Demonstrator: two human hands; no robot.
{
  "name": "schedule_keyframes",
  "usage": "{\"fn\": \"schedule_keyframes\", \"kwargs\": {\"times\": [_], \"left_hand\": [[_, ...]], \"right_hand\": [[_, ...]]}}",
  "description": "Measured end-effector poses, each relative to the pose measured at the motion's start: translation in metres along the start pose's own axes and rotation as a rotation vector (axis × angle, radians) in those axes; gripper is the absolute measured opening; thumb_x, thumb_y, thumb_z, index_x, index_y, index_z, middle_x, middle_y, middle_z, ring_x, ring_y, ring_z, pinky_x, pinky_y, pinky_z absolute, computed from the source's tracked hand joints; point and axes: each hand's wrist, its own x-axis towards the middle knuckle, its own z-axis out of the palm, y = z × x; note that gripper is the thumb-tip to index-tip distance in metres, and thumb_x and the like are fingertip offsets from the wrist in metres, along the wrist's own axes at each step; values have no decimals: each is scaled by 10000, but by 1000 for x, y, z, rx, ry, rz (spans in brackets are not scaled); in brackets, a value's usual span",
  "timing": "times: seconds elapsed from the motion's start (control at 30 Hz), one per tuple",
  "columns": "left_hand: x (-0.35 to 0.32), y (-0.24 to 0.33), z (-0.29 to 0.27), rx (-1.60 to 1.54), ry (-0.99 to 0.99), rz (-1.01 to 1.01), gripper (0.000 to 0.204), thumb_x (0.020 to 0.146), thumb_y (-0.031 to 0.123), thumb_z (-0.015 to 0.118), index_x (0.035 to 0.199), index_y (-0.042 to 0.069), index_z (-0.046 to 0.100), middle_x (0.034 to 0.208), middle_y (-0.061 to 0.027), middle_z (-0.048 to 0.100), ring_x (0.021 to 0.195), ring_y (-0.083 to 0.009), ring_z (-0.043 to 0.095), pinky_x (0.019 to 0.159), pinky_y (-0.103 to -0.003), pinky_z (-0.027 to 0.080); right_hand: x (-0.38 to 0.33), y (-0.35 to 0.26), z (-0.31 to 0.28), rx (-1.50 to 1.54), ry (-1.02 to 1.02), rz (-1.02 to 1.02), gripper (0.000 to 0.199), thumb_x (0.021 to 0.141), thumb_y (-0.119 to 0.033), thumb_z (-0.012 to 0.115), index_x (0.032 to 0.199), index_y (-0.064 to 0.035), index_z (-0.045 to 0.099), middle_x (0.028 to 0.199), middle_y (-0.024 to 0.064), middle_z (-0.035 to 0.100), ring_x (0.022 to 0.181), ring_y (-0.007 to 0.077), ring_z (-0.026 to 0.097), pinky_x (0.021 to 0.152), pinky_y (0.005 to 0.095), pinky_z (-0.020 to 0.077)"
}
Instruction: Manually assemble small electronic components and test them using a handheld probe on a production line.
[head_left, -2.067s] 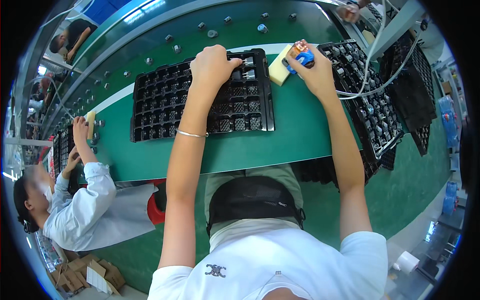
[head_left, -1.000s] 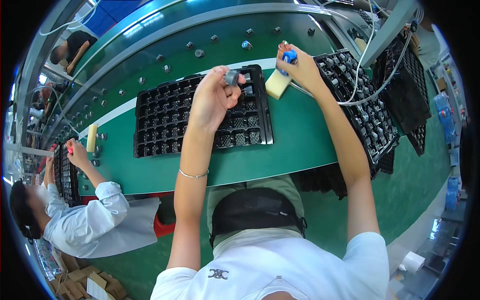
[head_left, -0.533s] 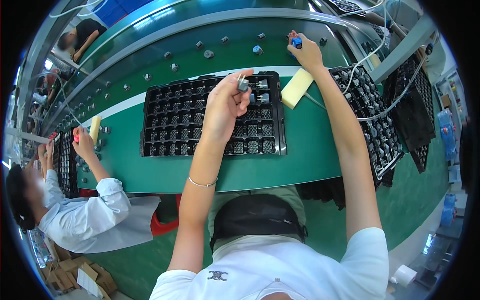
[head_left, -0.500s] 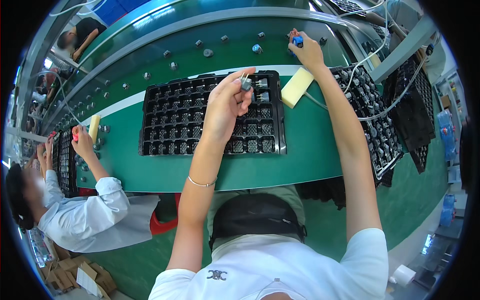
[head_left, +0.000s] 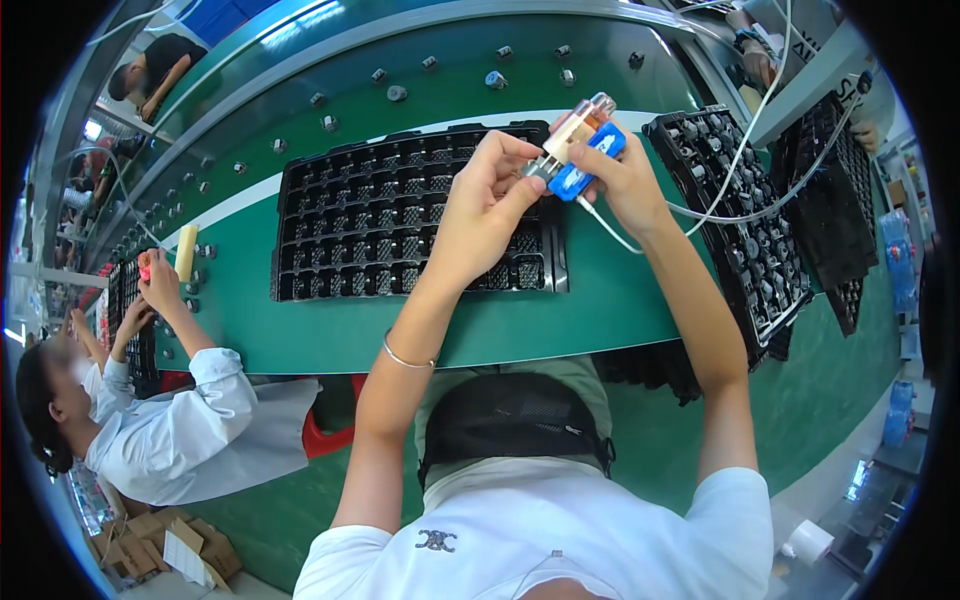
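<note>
Your left hand [head_left: 480,205] pinches a small metal part [head_left: 537,168], maybe; right hand [head_left: 625,180] fingers clamp the blue tool [head_left: 585,160] over the black tray [head_left: 400,225].

I see a small blue plastic tool with a clear amber-tinted tip [head_left: 578,150] held tilted above the green table, a thin white cable trailing from it. Below it lies a black plastic compartment tray [head_left: 400,225], flat, many cells holding small dark parts.

Layout as I see it: compartment tray [head_left: 400,225] on the surface [head_left: 600,310], directly under and left of my left hand [head_left: 480,200]; second tray [head_left: 745,220] right of my right hand [head_left: 625,185]; small parts [head_left: 495,78] behind both hands; co-worker [head_left: 180,420] far left.
</note>
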Motion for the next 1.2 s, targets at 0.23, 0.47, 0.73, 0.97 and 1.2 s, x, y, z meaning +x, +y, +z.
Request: {"fn": "schedule_keyframes", "kwargs": {"times": [0.23, 0.47, 0.73, 0.97, 1.2], "left_hand": [[0, -13, 10, 68, 42, 60, 272, 850, 64, 683, 1048, 9, 504, 714, -33, 630, 597, -43, 510, 552, -214, 394], [1, -2, 2, 521, 128, 14, 353, 741, 197, 812, 828, 19, 519, 572, -20, 541, 528, -74, 464, 520, -243, 394], [10, 8, -29, 1352, 292, -108, 463, 758, 457, 745, 723, 7, 644, 676, -145, 657, 664, -324, 659, 596, -412, 521], [25, 0, -25, 1461, 200, -225, 487, 752, 521, 720, 728, 35, 718, 717, -143, 678, 735, -310, 674, 663, -412, 537], [21, 1, -23, 1279, 350, -153, 387, 724, 416, 717, 727, 29, 710, 743, -140, 685, 726, -315, 670, 679, -397, 530]], "right_hand": [[-9, 17, -14, 232, -110, 101, 401, 897, -277, 664, 1178, -12, 555, 918, 14, 639, 685, 26, 584, 509, 145, 430], [-9, 25, -28, 352, -220, 132, 448, 927, -318, 631, 1242, -26, 502, 1020, 34, 623, 789, 60, 612, 545, 190, 471], [6, 26, -57, -535, 411, -250, 382, 868, -239, 701, 1145, -10, 571, 908, 75, 663, 747, 111, 617, 629, 261, 480], [4, 39, -41, -975, 500, -195, 439, 801, -379, 728, 1109, -91, 607, 763, 76, 647, 645, 180, 616, 630, 318, 480], [3, 39, -43, -919, 482, -219, 408, 798, -374, 729, 1071, -90, 622, 724, 64, 636, 623, 179, 624, 598, 316, 478]]}}
